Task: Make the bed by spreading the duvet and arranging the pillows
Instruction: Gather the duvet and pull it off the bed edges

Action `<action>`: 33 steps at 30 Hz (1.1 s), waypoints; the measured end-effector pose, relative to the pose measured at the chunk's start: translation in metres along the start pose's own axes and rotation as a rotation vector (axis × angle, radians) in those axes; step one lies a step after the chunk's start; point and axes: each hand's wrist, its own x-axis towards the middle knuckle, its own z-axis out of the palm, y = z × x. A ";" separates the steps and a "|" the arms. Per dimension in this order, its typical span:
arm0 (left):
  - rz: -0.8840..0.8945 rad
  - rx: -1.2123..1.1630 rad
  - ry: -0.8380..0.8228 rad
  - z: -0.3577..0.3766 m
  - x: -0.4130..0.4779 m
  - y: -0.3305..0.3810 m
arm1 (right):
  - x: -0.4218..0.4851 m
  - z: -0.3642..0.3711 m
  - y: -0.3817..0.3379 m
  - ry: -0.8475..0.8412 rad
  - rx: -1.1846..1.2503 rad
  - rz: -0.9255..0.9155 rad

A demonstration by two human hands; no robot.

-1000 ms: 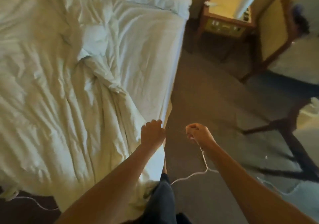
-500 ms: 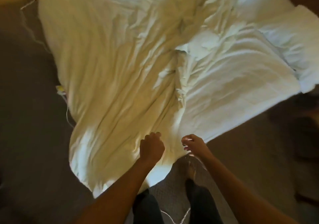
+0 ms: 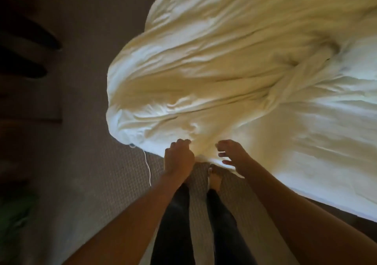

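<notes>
A crumpled white duvet [image 3: 234,76] lies over the bed and fills the upper right; its bunched corner hangs over the bed's edge toward the floor. My left hand [image 3: 178,158] is a closed fist on the duvet's lower edge. My right hand [image 3: 232,155] hovers just right of it at the same edge, its fingers curled and apart, with nothing between them. A flatter white sheet area [image 3: 316,162] spreads to the right of my hands. No pillows are in view.
Grey patterned carpet [image 3: 91,162] covers the floor on the left and under me. A thin white cord [image 3: 148,166] trails down from the duvet's hanging corner. My dark trouser legs and a bare foot [image 3: 214,180] stand at the bed's edge. Dark shapes [image 3: 26,60] lie at far left.
The view has swung from the bed's side round to its corner. Both hands stay close together at the duvet's edge. My right hand has gone from curled shut to fingers apart.
</notes>
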 end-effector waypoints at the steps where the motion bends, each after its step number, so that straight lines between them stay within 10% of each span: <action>1: -0.002 -0.008 0.017 0.017 -0.001 -0.005 | 0.013 0.004 0.005 -0.005 -0.020 0.012; 13: 0.117 0.205 0.273 0.172 0.046 -0.038 | 0.146 0.050 0.079 0.126 0.386 -0.074; 26: 0.367 0.112 0.461 0.172 0.070 -0.045 | 0.096 0.040 0.090 -0.012 0.349 -0.234; 33: 0.399 0.223 0.432 0.205 0.047 -0.070 | 0.139 -0.026 0.027 0.309 0.666 -0.254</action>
